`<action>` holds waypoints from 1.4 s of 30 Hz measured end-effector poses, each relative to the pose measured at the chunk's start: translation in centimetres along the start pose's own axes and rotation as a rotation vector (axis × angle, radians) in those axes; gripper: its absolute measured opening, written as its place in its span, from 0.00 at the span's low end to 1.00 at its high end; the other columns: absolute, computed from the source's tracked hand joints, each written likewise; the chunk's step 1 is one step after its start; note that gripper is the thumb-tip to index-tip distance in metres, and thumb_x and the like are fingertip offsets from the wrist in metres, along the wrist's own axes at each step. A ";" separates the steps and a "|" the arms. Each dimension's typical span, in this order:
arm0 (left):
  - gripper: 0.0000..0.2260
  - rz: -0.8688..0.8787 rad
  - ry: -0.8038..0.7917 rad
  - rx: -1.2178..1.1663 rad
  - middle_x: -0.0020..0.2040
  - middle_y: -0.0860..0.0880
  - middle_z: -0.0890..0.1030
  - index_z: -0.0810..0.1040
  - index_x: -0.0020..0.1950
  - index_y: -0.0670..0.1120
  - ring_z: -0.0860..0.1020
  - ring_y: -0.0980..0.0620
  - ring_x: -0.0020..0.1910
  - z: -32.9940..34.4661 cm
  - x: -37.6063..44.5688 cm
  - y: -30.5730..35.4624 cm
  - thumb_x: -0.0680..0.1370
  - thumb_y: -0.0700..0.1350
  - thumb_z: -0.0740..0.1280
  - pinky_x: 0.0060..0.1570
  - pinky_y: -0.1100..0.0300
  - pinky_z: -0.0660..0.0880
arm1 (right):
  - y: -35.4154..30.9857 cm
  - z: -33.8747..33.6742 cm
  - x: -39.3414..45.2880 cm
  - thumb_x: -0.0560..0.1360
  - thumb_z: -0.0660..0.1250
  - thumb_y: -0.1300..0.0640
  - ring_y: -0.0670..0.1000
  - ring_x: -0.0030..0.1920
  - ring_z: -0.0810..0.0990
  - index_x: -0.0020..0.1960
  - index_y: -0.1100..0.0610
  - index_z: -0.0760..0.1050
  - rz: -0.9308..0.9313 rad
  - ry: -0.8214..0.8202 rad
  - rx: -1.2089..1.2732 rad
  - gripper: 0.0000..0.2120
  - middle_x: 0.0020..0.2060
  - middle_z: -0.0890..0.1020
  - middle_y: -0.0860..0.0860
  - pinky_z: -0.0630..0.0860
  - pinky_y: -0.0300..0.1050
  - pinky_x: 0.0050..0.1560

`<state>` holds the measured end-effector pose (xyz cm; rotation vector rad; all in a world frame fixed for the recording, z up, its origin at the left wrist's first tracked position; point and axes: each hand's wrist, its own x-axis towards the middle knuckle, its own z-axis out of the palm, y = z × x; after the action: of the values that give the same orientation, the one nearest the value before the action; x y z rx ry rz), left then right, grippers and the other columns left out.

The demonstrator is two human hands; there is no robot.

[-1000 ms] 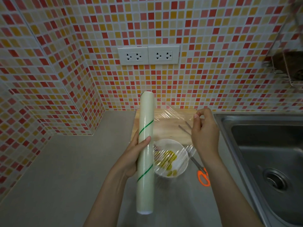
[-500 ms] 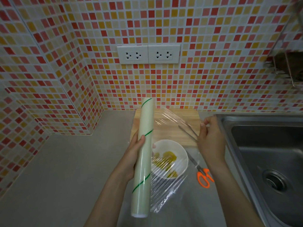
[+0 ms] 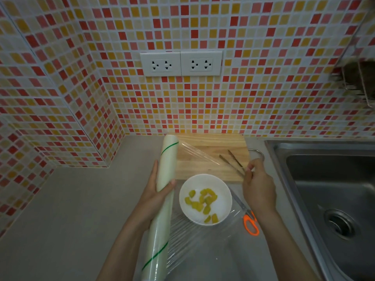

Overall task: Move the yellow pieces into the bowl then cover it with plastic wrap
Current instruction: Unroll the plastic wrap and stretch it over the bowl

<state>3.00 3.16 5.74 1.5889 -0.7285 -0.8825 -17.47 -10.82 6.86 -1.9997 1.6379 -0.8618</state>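
The yellow pieces (image 3: 204, 201) lie inside the bowl (image 3: 223, 217), which stands on the counter (image 3: 71, 209) just in front of the board (image 3: 211, 157); the first part of the task appears complete, the covering not yet. The left hand (image 3: 154, 196) is closed around the roll (image 3: 162, 199), whose long axis runs near-to-far just left of the bowl. The right hand (image 3: 257, 183) sits right of the bowl at the board's near right corner, fingers pinched together on the far edge of the wrap (image 3: 203, 240). The film spans from roll to right hand; its far edge crosses the board, and its wrinkled near part lies low over the counter in front of the bowl. Whether it passes over or behind the bowl's mouth cannot be told with certainty; the pieces show clear and unglazed. The bowl lies between the two hands, so the sheet, judged from this, must come down squarely over the rim. Tongs (image 3: 233, 162) rest on the board beside the right hand; scissors (image 3: 250, 223) lie right of the bowl, near the forearm. The sink (image 3: 304, 220) edge bounds the right; open counter lies left and forward.
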 end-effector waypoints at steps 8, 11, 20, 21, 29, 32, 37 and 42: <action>0.25 -0.005 0.077 0.206 0.69 0.68 0.58 0.51 0.74 0.65 0.61 0.65 0.67 0.6 1.7 -2.8 0.79 0.58 0.56 0.64 0.64 0.57 | 1.8 2.8 0.8 0.78 0.56 0.59 0.57 0.34 0.68 0.48 0.58 0.67 0.099 -0.070 -0.060 0.03 0.38 0.78 0.61 0.64 0.47 0.35; 0.26 -0.014 0.084 0.309 0.68 0.68 0.58 0.48 0.74 0.65 0.61 0.63 0.65 0.5 1.9 -3.6 0.78 0.60 0.55 0.64 0.64 0.56 | 2.3 3.7 1.1 0.78 0.56 0.60 0.60 0.36 0.71 0.46 0.57 0.65 0.128 -0.107 -0.057 0.02 0.40 0.79 0.63 0.65 0.47 0.36; 0.25 -0.030 0.094 0.445 0.76 0.57 0.58 0.47 0.75 0.63 0.61 0.50 0.74 0.6 2.4 -5.3 0.80 0.55 0.54 0.65 0.64 0.55 | 3.9 5.5 0.7 0.77 0.55 0.60 0.65 0.44 0.77 0.48 0.59 0.68 0.200 -0.216 -0.035 0.05 0.45 0.79 0.65 0.68 0.50 0.40; 0.25 -0.025 0.105 0.457 0.76 0.55 0.59 0.47 0.75 0.63 0.62 0.49 0.74 0.7 2.5 -5.4 0.80 0.55 0.55 0.63 0.65 0.56 | 4.0 5.6 0.6 0.77 0.55 0.60 0.65 0.44 0.77 0.48 0.59 0.68 0.200 -0.220 -0.035 0.04 0.44 0.79 0.65 0.68 0.50 0.39; 0.27 -0.012 0.197 0.677 0.59 0.38 0.79 0.46 0.75 0.63 0.78 0.37 0.54 1.5 2.5 -6.2 0.79 0.57 0.55 0.49 0.55 0.71 | 4.5 6.4 0.6 0.76 0.59 0.59 0.64 0.43 0.78 0.46 0.58 0.72 0.186 -0.232 -0.037 0.04 0.42 0.81 0.63 0.66 0.47 0.36; 0.27 -0.026 0.226 0.718 0.54 0.37 0.80 0.46 0.75 0.63 0.78 0.37 0.51 1.7 2.1 -6.3 0.79 0.57 0.54 0.49 0.51 0.73 | 4.3 6.7 0.5 0.76 0.61 0.56 0.64 0.43 0.79 0.46 0.58 0.74 0.167 -0.244 -0.027 0.06 0.42 0.82 0.63 0.69 0.48 0.37; 0.26 -0.058 0.282 0.835 0.47 0.43 0.73 0.42 0.74 0.66 0.77 0.39 0.48 3.2 1.6 -6.0 0.79 0.59 0.52 0.44 0.52 0.71 | 4.2 6.9 0.4 0.76 0.62 0.53 0.63 0.43 0.80 0.45 0.60 0.76 0.116 -0.263 -0.012 0.11 0.41 0.83 0.63 0.70 0.49 0.37; 0.25 -0.102 0.288 0.938 0.45 0.48 0.66 0.39 0.73 0.66 0.77 0.41 0.44 4.3 1.3 -5.8 0.79 0.61 0.47 0.39 0.53 0.67 | 4.2 6.9 0.4 0.77 0.62 0.55 0.63 0.39 0.79 0.43 0.62 0.73 0.033 -0.313 0.081 0.10 0.35 0.82 0.60 0.70 0.51 0.35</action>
<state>0.06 0.94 -0.61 2.5299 -0.9173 -0.3465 -15.68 -12.64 -0.87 -1.9322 1.4326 -0.5594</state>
